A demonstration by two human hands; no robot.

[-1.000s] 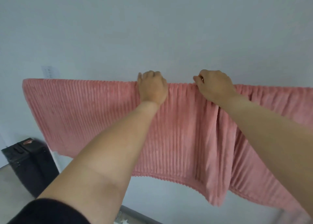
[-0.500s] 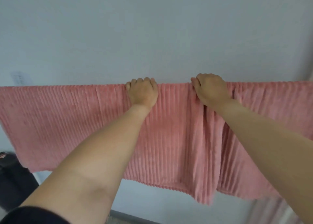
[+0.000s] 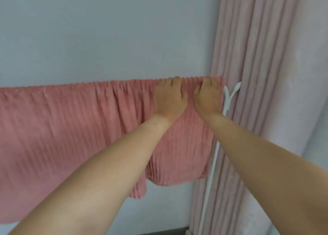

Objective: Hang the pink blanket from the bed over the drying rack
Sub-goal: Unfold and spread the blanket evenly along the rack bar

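Note:
The pink ribbed blanket (image 3: 71, 128) hangs folded over the top bar of the drying rack, which the cloth hides. Only the rack's white upright (image 3: 212, 172) with its forked top shows, just right of the blanket's end. My left hand (image 3: 169, 98) and my right hand (image 3: 207, 98) sit side by side at the blanket's right end. Their fingers curl over the top edge and hold the cloth; the fingertips are hidden behind it. The blanket's lower hem hangs unevenly, with bunched folds below my left wrist.
A pale blue wall (image 3: 106, 30) stands close behind the blanket. A pink pleated curtain (image 3: 262, 92) hangs from top to floor on the right, right behind the rack's upright. A dark skirting strip runs along the bottom.
Both hands have moved right along the top edge to the blanket's right end and now lie closer together. My view has swung right, bringing the curtain and the rack's upright into sight.

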